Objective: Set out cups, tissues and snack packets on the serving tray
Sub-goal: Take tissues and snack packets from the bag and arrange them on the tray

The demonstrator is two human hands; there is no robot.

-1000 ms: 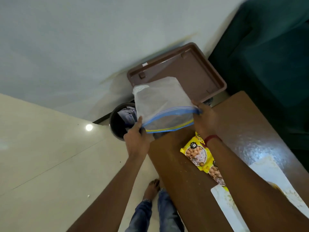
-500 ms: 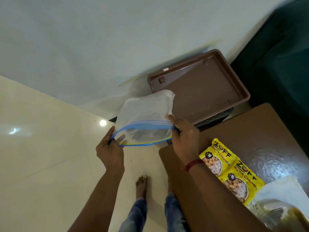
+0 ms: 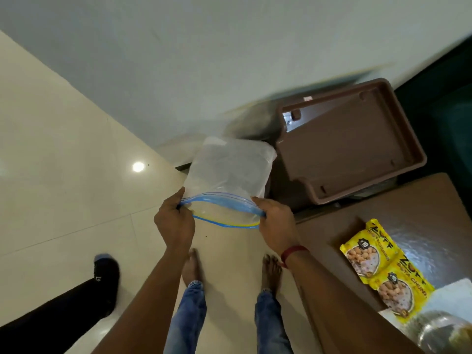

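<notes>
Head view: held a clear zip bag [image 3: 227, 185] by its blue seal, left hand [image 3: 173, 223] pinching one end, right hand [image 3: 277, 226] the other, mouth gaping. Left the brown serving tray [image 3: 408, 149] bare, beyond the bag; kept yellow snack packets [image 3: 383, 267] on the table [image 3: 332, 231], so hardly begun. Since half a second ago, widened the grip along the seal.

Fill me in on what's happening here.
A person stands at a brown table, holding a clear zip bag by its blue-edged mouth, left hand on one end, right hand on the other. The bag's mouth is open, and it looks empty. The brown serving tray beyond it is bare. Yellow snack packets lie on the table, not yet on the tray.
</notes>
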